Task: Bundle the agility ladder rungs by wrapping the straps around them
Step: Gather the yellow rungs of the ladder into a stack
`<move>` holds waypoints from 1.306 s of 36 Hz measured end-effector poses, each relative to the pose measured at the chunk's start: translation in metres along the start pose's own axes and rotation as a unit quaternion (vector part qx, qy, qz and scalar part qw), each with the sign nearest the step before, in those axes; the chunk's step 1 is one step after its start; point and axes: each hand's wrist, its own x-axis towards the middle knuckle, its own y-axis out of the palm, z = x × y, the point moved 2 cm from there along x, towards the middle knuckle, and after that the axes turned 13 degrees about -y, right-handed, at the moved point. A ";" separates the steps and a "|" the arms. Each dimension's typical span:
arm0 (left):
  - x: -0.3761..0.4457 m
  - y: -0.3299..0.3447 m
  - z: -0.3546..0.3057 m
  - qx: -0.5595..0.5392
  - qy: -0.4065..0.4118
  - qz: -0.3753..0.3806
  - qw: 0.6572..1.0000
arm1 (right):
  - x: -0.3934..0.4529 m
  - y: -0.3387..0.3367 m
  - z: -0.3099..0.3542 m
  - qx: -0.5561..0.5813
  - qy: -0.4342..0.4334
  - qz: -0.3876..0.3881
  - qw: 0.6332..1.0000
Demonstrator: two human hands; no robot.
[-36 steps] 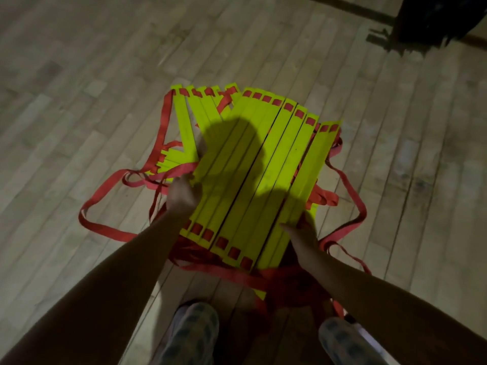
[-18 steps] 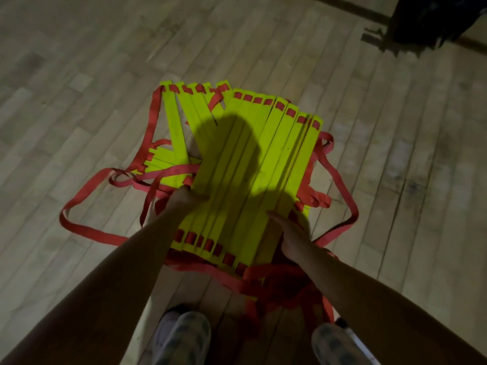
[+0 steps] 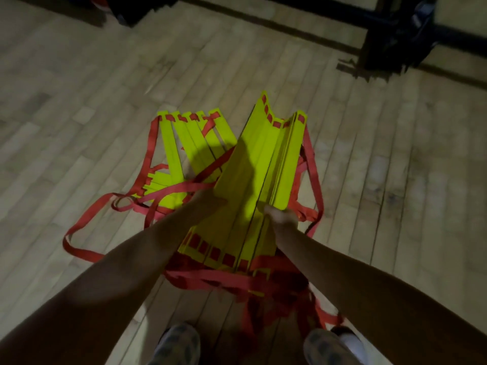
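Both hands are grasping the raised stack of yellow rungs [image 3: 253,185] above the wooden floor [image 3: 79,101]: the left hand [image 3: 208,204] gripping its left edge, the right hand [image 3: 279,217] its right. Red straps [image 3: 84,252] are lying loose around.

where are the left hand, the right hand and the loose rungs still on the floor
left hand [image 3: 208,200], head view, back of the hand against the gathered rungs
right hand [image 3: 280,216], head view, knuckles at the stack's edge
loose rungs [image 3: 184,143], head view, middle of the fanned yellow slats
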 end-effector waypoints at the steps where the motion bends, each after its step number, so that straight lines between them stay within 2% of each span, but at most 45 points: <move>1: -0.004 -0.002 -0.004 0.012 0.012 0.000 1.000 | -0.002 -0.004 0.008 0.012 -0.018 -0.007 1.000; 4: -0.034 -0.012 -0.032 0.003 0.038 0.005 0.999 | -0.021 -0.019 0.042 0.051 -0.063 -0.012 0.997; 7: -0.080 -0.024 -0.069 0.071 0.096 -0.061 0.991 | -0.047 -0.027 0.077 0.114 -0.077 0.002 0.990; 10: -0.139 -0.043 -0.099 0.078 0.158 -0.102 0.979 | -0.085 -0.041 0.114 0.143 -0.127 -0.007 0.982; 15: -0.208 -0.064 -0.122 0.000 0.206 -0.117 0.972 | -0.125 -0.065 0.156 0.130 -0.213 -0.027 0.968; 18: -0.273 -0.071 -0.132 -0.062 0.236 -0.146 0.959 | -0.169 -0.096 0.191 0.130 -0.297 -0.027 0.945; 21: -0.317 -0.064 -0.127 -0.138 0.269 -0.117 0.946 | -0.210 -0.121 0.217 0.139 -0.375 -0.014 0.916; 24: -0.355 -0.048 -0.111 -0.199 0.276 -0.076 0.937 | -0.249 -0.140 0.223 0.141 -0.410 0.010 0.901; 28: -0.392 -0.026 -0.090 -0.202 0.281 -0.053 0.937 | -0.289 -0.160 0.209 0.125 -0.435 0.050 0.890; 36: -0.450 -0.016 -0.061 -0.216 0.303 -0.088 0.924 | -0.344 -0.203 0.192 0.128 -0.442 0.106 0.881; 44: -0.484 0.002 -0.042 -0.237 0.338 -0.071 0.908 | -0.369 -0.233 0.181 0.158 -0.428 0.169 0.874; 47: -0.490 0.015 -0.038 -0.226 0.342 -0.054 0.910 | -0.365 -0.236 0.181 0.192 -0.381 0.167 0.889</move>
